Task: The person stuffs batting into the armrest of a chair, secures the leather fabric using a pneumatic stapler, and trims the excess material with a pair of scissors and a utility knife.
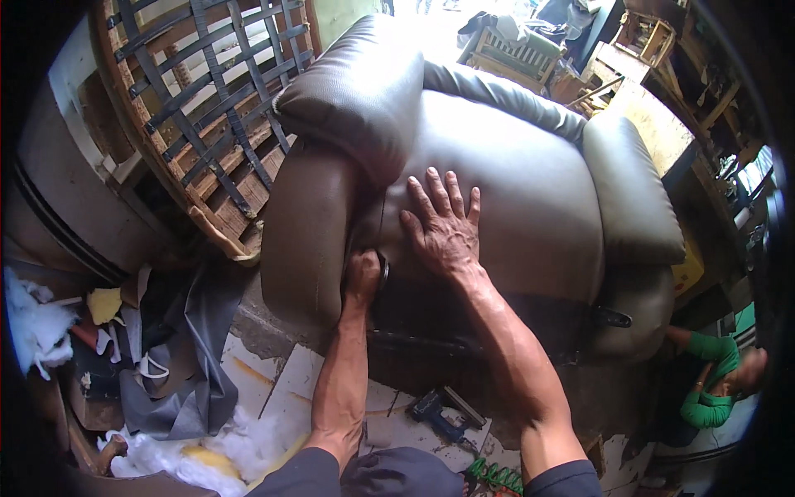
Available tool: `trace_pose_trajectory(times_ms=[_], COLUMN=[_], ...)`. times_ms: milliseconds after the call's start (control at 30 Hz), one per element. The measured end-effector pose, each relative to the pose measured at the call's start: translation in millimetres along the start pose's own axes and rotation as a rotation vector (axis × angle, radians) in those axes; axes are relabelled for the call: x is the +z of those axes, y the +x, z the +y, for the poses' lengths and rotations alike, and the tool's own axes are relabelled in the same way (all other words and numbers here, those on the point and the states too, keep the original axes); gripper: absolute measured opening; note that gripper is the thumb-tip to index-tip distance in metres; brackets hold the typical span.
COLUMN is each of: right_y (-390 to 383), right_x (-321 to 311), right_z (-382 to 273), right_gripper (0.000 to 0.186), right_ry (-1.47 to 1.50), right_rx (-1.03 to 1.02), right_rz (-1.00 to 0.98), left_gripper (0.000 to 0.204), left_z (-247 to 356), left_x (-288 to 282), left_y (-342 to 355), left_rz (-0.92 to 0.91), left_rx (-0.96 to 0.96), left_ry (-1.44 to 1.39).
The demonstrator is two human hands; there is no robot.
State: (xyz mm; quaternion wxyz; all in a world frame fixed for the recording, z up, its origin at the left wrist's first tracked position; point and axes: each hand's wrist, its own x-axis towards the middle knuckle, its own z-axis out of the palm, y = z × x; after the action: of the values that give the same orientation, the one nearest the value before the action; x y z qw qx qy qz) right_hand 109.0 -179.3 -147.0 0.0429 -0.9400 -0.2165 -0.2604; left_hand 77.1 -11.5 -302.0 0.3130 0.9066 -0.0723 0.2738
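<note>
A large upholstered armchair [522, 182] in dark brown, leather-like material fills the middle of the view, turned slightly at an angle. Its broad central panel [530, 199] is smooth and gently bulging, bright with glare toward the far end and darker at the near edge. On the left, a plump pad [356, 79] with a seamed edge sits above a tall, rounded side panel [302, 224]. A matching pad [633, 190] lies along the right. A padded roll [505, 99] runs across the far end. Low on the near right, a dark, slotted bracket [613, 316] sticks out; it appears to be metal, though shadow obscures it.
</note>
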Motion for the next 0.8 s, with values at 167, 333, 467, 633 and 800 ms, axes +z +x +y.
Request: trace_pose_trajectory(times_ms=[167, 333, 467, 633, 800], right_y=[2.6, 2.4, 1.3, 1.0, 1.7], right_x=[-2.8, -3.7, 1.8, -1.3, 0.3], right_z=[-12.6, -5.1, -4.7, 3.2, -5.4], right_gripper=[0.059, 0.06, 0.064, 0.065, 0.065], right_ry=[0.002, -0.005, -0.02, -0.003, 0.053], right_rx=[-0.004, -0.012, -0.025, -0.014, -0.008], right_rz=[-0.007, -0.044, -0.068, -0.086, -0.134], left_gripper=[0.008, 0.009, 0.012, 0.017, 0.026], left_z=[-28.9, -22.6, -14.7, 6.7, 34.3], left_x=[14.2, 25.1, 18.4, 0.8, -47.4], left_y=[6.9, 21.6, 22.4, 21.6, -20.5], left_rz=[-0.074, -0.059, -0.055, -0.015, 0.015], left_rx=[0.111, 0.09, 0.053, -0.008, -0.315], left_ry=[0.152, 0.107, 0.081, 0.019, -0.543])
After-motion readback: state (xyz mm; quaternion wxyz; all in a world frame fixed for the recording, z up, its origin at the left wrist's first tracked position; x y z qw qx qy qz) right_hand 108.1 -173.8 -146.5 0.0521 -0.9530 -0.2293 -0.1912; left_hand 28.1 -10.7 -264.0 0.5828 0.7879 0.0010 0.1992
